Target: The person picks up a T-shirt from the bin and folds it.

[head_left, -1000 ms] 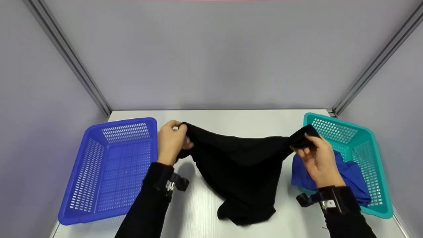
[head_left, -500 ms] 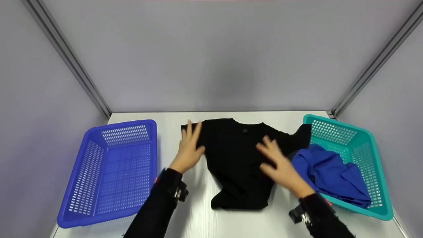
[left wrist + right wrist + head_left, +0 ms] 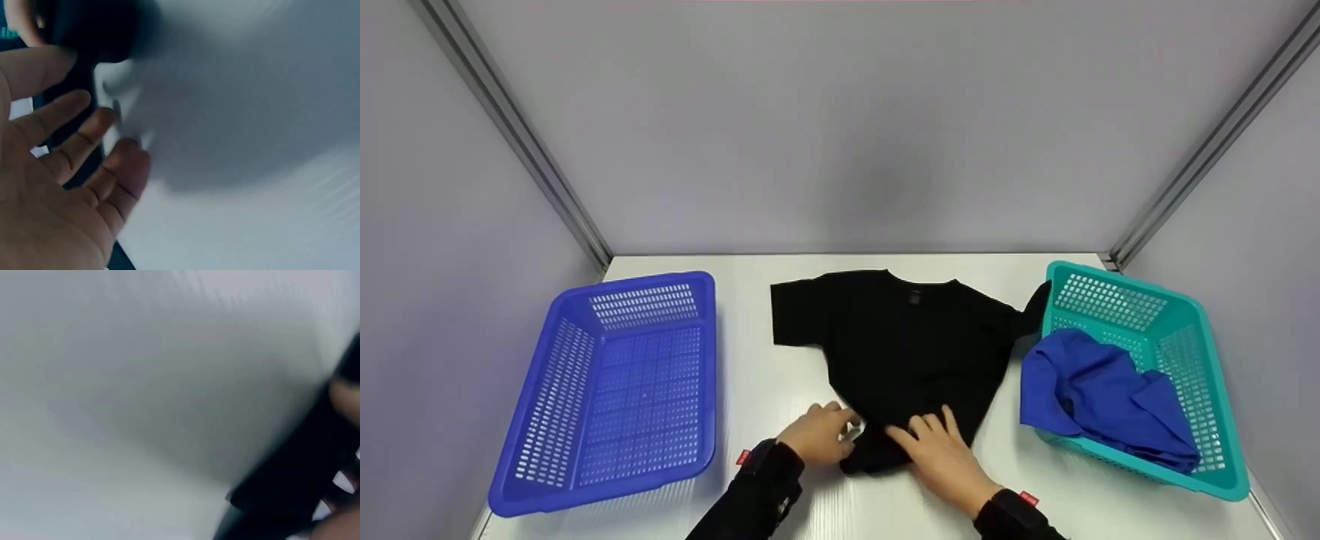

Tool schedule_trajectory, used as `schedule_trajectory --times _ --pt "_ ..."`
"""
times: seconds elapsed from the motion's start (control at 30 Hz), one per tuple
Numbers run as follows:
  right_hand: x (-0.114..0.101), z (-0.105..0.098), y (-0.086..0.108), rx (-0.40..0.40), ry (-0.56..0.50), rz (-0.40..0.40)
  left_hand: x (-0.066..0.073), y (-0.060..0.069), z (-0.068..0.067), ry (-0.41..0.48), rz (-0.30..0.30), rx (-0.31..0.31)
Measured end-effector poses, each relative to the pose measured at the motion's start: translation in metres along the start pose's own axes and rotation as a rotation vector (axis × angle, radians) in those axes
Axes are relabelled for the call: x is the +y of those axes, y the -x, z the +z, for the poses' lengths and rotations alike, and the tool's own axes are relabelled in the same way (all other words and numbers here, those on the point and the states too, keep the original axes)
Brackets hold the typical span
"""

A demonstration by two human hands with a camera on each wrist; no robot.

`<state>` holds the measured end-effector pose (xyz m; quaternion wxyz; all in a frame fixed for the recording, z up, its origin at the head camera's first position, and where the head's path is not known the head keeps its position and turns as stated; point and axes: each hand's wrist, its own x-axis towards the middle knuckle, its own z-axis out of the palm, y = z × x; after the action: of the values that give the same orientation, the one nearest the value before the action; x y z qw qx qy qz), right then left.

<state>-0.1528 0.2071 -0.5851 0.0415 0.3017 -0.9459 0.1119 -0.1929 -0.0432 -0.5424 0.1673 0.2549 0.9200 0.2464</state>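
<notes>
At the near side, a person's black sleeves, a small red tag at each wrist, reach over the white tabletop. The left hand is beside the lower left edge of a black short-sleeved fabric T-shirt, its fingers spread in a loose curve, gripping nothing. The right hand rests on the shirt's lower part, fingers apart and extended. The shirt lies in the middle, bunched near the hem, its neckline at the far end, its right sleeve raised beside a teal perforated plastic basket. Crumpled blue cloth hangs over that basket's left wall. Far left stands a blue-violet perforated plastic basket; beyond everything rises a pale grey panel wall.
</notes>
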Motion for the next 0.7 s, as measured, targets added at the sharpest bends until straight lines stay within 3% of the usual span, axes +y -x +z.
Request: schedule_trajectory --times 0.07,0.13,0.27,0.33,0.4,0.53,0.6,0.7 --pt "0.001 0.001 -0.005 0.093 -0.041 0.053 -0.002 0.000 0.004 0.089 0.046 -0.018" --pt "0.002 -0.002 -0.009 0.180 -0.153 0.114 -0.003 0.000 0.006 0.231 0.072 -0.027" --pt "0.004 -0.017 -0.018 0.326 -0.402 0.310 0.000 -0.001 0.006 0.590 0.069 -0.037" --pt "0.005 -0.025 -0.022 0.395 -0.496 0.380 0.004 -0.003 0.006 0.691 0.063 -0.025" --pt "0.005 -0.033 -0.026 0.459 -0.550 0.395 0.009 -0.006 0.006 0.699 0.086 0.027" --pt "0.007 -0.043 -0.031 0.555 -0.556 0.265 0.019 -0.013 0.008 0.522 0.117 0.244" --pt "0.008 -0.045 -0.030 0.535 -0.549 0.204 0.022 -0.015 0.007 0.450 0.111 0.331" --pt "0.009 -0.043 -0.024 0.379 -0.538 0.167 0.023 -0.015 0.003 0.459 0.068 0.394"
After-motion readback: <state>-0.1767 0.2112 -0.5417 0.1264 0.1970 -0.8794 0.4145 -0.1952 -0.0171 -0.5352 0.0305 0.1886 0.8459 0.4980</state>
